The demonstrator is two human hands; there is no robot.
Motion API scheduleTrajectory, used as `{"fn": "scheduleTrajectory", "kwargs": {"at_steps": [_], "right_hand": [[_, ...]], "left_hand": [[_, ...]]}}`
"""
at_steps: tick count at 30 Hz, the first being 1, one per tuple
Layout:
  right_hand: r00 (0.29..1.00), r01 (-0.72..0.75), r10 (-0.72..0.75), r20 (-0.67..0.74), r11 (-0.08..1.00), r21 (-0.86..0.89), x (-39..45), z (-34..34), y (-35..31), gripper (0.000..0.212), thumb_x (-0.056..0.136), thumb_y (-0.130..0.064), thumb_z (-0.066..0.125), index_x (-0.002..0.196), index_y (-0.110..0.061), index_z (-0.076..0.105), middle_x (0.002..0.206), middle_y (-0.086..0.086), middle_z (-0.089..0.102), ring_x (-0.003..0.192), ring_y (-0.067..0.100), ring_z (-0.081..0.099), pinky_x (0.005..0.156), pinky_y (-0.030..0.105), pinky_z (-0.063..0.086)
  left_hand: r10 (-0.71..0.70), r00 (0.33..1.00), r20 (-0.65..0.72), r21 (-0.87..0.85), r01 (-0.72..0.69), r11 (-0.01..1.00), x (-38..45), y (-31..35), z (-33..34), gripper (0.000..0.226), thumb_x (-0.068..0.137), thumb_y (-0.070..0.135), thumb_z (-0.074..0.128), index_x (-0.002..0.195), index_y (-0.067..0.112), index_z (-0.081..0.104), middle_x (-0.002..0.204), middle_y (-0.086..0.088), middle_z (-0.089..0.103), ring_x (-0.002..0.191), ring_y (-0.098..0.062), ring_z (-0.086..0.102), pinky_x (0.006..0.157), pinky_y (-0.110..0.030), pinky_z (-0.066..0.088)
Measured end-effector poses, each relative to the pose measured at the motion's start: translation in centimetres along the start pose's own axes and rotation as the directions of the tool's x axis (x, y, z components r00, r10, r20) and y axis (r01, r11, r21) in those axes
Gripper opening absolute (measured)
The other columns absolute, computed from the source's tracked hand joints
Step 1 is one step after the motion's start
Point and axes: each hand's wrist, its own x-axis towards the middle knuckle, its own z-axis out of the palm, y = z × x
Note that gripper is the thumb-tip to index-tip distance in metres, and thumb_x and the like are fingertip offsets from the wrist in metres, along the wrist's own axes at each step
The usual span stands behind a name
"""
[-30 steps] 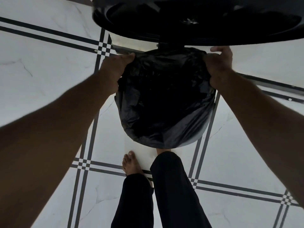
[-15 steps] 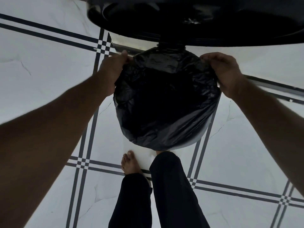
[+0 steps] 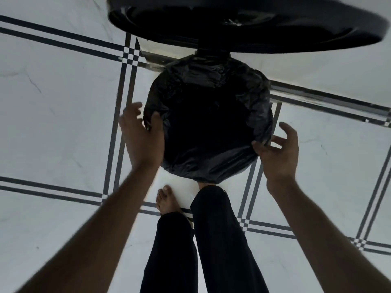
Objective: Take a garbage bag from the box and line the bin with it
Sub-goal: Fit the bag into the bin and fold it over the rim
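A crinkled black plastic garbage bag covers the round bin at scene centre, its film folded over the rim and draped down the near side; the bin body itself is hidden beneath it. The left hand is at the bag's left edge, fingers spread open, thumb resting against the film; nothing is gripped. The right hand is at the bag's near-right edge, fingers loosely curled and parted, thumb touching the film; no firm hold is evident. A wide dark round lid stands raised at the far side, above the bag. The white marble-patterned tiled floor carries dark stripe borders. One bare foot and dark trouser legs stand just near of the bin.
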Motion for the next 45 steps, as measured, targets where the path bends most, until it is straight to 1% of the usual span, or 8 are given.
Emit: {"fn": "scheduleTrajectory", "kwargs": {"at_steps": [6, 10, 13, 24, 31, 36, 42, 45], "right_hand": [[0.997, -0.076, 0.074, 0.016, 0.964, 0.253, -1.1, -1.3, 1.6, 0.036, 0.084, 0.004, 0.074, 0.104, -0.018, 0.053, 0.089, 0.009, 0.065, 0.076, 0.018, 0.064, 0.070, 0.025, 0.056], [0.982, -0.182, 0.158, 0.105, 0.940, 0.290, -0.9, -2.4, 3.0, 0.036, 0.086, 0.009, 0.069, 0.081, -0.019, 0.047, 0.076, 0.009, 0.061, 0.065, 0.011, 0.065, 0.067, 0.028, 0.059], [0.985, -0.132, 0.118, 0.122, 0.985, 0.108, -0.5, -2.7, 4.2, 0.029, 0.083, 0.010, 0.071, 0.075, -0.014, 0.057, 0.062, -0.005, 0.063, 0.055, 0.001, 0.058, 0.060, 0.015, 0.050], [0.974, -0.227, 0.227, 0.023, 0.954, 0.196, 1.8, -0.9, 3.8, 0.015, 0.084, 0.010, 0.068, 0.088, -0.005, 0.069, 0.070, 0.003, 0.070, 0.063, 0.013, 0.066, 0.064, 0.022, 0.058], [0.969, -0.194, 0.226, -0.100, 0.947, 0.255, 3.7, -0.3, 3.0, 0.019, 0.086, -0.001, 0.064, 0.080, -0.019, 0.064, 0.072, -0.002, 0.060, 0.060, 0.007, 0.051, 0.056, 0.015, 0.042], [0.961, -0.264, 0.239, 0.138, 0.943, 0.204, 6.0, -1.0, 1.9, 0.022, 0.088, 0.003, 0.064, 0.083, -0.017, 0.070, 0.064, -0.006, 0.063, 0.051, 0.005, 0.047, 0.049, 0.016, 0.039], [0.917, -0.224, 0.159, 0.366, 0.964, 0.143, 8.4, -1.1, -1.7, 0.024, 0.083, -0.005, 0.051, 0.085, -0.011, 0.074, 0.079, 0.001, 0.070, 0.064, 0.012, 0.054, 0.058, 0.023, 0.040], [0.859, -0.141, 0.020, 0.512, 0.970, 0.199, 8.5, -1.2, -3.5, 0.024, 0.094, -0.017, 0.049, 0.087, -0.016, 0.072, 0.087, -0.002, 0.073, 0.078, 0.013, 0.064, 0.073, 0.026, 0.047]], "left_hand": [[-0.329, 0.939, 0.098, -0.251, 0.343, 0.905, -10.0, 1.2, -4.4, 0.041, 0.097, 0.018, 0.060, 0.135, 0.015, 0.046, 0.128, -0.002, 0.050, 0.104, -0.019, 0.059, 0.091, -0.031, 0.050], [-0.651, 0.533, 0.540, -0.334, 0.846, 0.416, -12.8, 0.1, -3.4, 0.026, 0.098, -0.001, 0.052, 0.119, 0.009, 0.061, 0.115, -0.012, 0.069, 0.092, -0.023, 0.073, 0.074, -0.032, 0.062], [-0.563, 0.373, 0.737, -0.167, 0.909, 0.383, -14.7, 0.9, -2.9, 0.005, 0.093, 0.002, 0.066, 0.097, -0.001, 0.068, 0.095, -0.014, 0.075, 0.093, -0.021, 0.074, 0.081, -0.034, 0.062], [-0.382, 0.614, 0.690, -0.044, 0.563, 0.825, -14.3, -0.3, -1.0, 0.010, 0.089, 0.011, 0.074, 0.085, 0.001, 0.074, 0.072, -0.005, 0.075, 0.066, -0.008, 0.074, 0.059, -0.017, 0.058], [-0.594, 0.541, 0.596, -0.103, 0.785, 0.611, -14.2, -0.4, 2.6, 0.011, 0.082, 0.000, 0.074, 0.076, 0.006, 0.066, 0.069, -0.011, 0.074, 0.064, -0.019, 0.075, 0.081, -0.041, 0.063], [-0.567, 0.530, 0.631, -0.120, 0.788, 0.604, -15.0, -0.9, 3.7, 0.012, 0.082, 0.005, 0.077, 0.086, -0.002, 0.068, 0.076, -0.010, 0.073, 0.057, -0.010, 0.072, 0.057, -0.024, 0.060], [-0.546, 0.426, 0.721, -0.019, 0.801, 0.599, -12.2, -2.6, 1.9, 0.024, 0.084, -0.003, 0.074, 0.106, -0.001, 0.064, 0.085, -0.017, 0.073, 0.075, -0.022, 0.072, 0.063, -0.028, 0.063], [-0.631, 0.626, 0.459, -0.105, 0.744, 0.660, -8.5, -4.6, -0.2, 0.025, 0.089, 0.002, 0.065, 0.114, 0.001, 0.066, 0.076, -0.010, 0.071, 0.068, -0.021, 0.070, 0.076, -0.038, 0.062]]}}
